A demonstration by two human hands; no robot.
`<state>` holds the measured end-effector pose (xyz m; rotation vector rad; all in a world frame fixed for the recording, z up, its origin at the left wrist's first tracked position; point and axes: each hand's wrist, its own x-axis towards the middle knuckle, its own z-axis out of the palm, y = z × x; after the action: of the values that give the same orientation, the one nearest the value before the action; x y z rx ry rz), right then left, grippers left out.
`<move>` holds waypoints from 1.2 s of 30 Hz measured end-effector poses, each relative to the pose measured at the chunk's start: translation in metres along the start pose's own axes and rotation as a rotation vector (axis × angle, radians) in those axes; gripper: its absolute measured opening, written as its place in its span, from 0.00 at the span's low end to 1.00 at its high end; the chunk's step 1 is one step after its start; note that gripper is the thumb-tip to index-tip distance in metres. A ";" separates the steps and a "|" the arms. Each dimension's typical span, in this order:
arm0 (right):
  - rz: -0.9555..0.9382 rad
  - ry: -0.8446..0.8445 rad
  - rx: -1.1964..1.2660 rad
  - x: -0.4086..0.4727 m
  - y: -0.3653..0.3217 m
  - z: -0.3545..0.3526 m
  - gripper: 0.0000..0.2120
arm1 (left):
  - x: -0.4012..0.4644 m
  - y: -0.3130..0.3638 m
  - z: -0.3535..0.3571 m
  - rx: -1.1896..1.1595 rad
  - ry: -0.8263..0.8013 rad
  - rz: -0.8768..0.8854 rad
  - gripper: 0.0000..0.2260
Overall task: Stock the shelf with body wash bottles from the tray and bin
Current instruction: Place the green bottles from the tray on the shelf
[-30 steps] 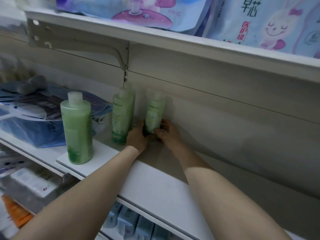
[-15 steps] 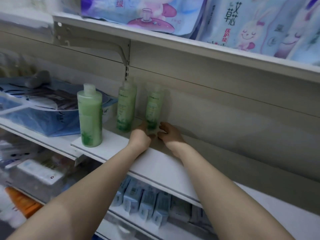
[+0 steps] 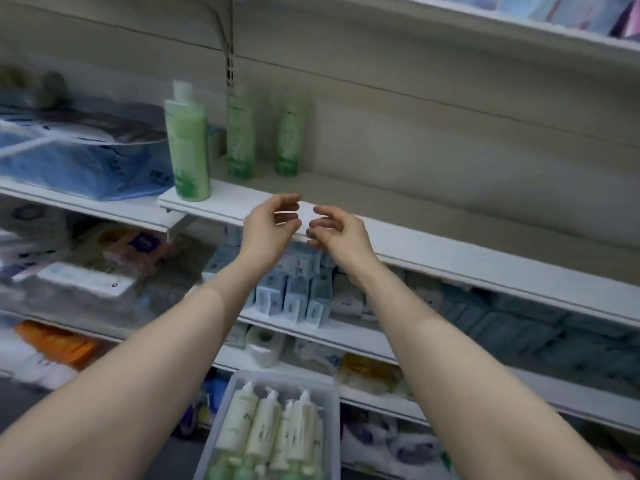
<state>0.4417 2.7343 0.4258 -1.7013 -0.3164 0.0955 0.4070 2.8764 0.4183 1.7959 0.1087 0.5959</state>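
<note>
pale green body wash bottles stand upright on the white shelf [image 3: 450,252]. the front bottle [image 3: 187,143] sits near the shelf's front edge at about 10 o'clock from the hands: translucent, cylindrical, filled with milky green liquid, with a white cap and a darker green leafy print near its base. two slimmer green bottles stand further back against the beige back panel, the middle bottle [image 3: 240,133] at about 11 o'clock from the hands and the back-right bottle [image 3: 289,138] near 12 o'clock. both are blurred, and their label text cannot be read. the three stand apart from one another.

both hands hover at the shelf's front edge, close together but not touching. the left hand [image 3: 268,225] is loosely curled, thumb and fingers apart, with nothing in it. the right hand [image 3: 337,233] mirrors it, fingers relaxed and slightly bent, also empty.

at 6 o'clock from the hands, low in view, a grey tray [image 3: 334,420] holds several pump bottles [image 3: 266,427] lying side by side, cream on top and green toward the bottom, with white pump heads.

at 9 o'clock a blue plastic-wrapped package [image 3: 86,164] rests on the neighbouring shelf section. small light-blue boxes [image 3: 294,292] crowd the shelf below the hands.
</note>
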 end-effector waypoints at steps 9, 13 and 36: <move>0.037 -0.021 -0.088 -0.087 0.076 0.023 0.15 | -0.096 -0.055 0.008 -0.046 -0.063 -0.139 0.15; 0.199 -0.076 -0.160 -0.111 0.144 0.029 0.15 | -0.139 -0.104 0.010 -0.009 -0.097 -0.317 0.15; 0.778 -0.577 -0.644 -0.244 0.418 0.024 0.19 | -0.400 -0.319 0.075 0.438 -0.544 -1.141 0.31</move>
<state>0.2660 2.6421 -0.0163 -2.3339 -0.0830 1.1765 0.1673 2.7632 -0.0255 1.8855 0.8618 -0.7714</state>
